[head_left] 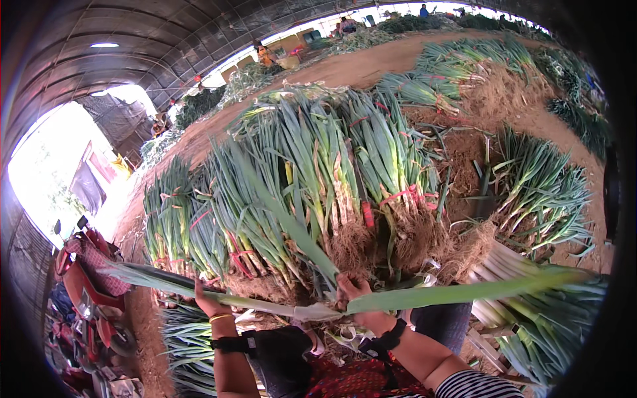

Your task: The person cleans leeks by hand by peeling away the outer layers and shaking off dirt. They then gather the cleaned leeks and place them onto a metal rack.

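Observation:
A long leek [269,306] lies crosswise in front of me, its green tops pointing left and its pale stalk toward the middle. My left hand [211,302] is closed round the stalk below the green part. At the stalk's right end, my right hand [358,298] is closed on a broad green leaf [458,296] that stretches far right, blurred at its tip. Another long leaf [292,222] runs up and left from the right-hand fingers. The exact pinch is partly hidden by the fingers.
Tied bundles of leeks [312,159] stand ahead, roots toward me. Loose leeks with white stalks [524,292] lie at my right, more green leaves [189,351] at lower left. A red motorcycle [93,285] is parked at far left. Other people [264,54] are in the distance.

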### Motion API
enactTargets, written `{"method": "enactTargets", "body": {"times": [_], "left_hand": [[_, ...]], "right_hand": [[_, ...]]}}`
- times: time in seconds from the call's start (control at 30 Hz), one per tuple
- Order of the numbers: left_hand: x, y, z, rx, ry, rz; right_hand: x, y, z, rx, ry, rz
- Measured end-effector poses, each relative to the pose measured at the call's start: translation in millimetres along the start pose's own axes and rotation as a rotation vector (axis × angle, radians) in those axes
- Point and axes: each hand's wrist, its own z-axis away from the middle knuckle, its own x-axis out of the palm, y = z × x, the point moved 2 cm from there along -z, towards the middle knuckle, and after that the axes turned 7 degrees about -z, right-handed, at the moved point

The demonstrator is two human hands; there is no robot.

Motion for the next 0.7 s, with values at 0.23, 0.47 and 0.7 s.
{"method": "enactTargets", "body": {"times": [0.23, 0.47, 0.7], "left_hand": [[-11, 1, -37, 0.014, -0.041, -0.061], [19, -2, -1, -0.052, -0.064, -0.020], [8, -16, -23, -0.063, -0.125, -0.055]], "right_hand": [[-29, -3, 10, 0.169, 0.062, 0.014], [-28, -22, 20, -0.058, -0.281, 0.883], [-8, 5, 29, -0.051, -0.591, 1.663]]}}
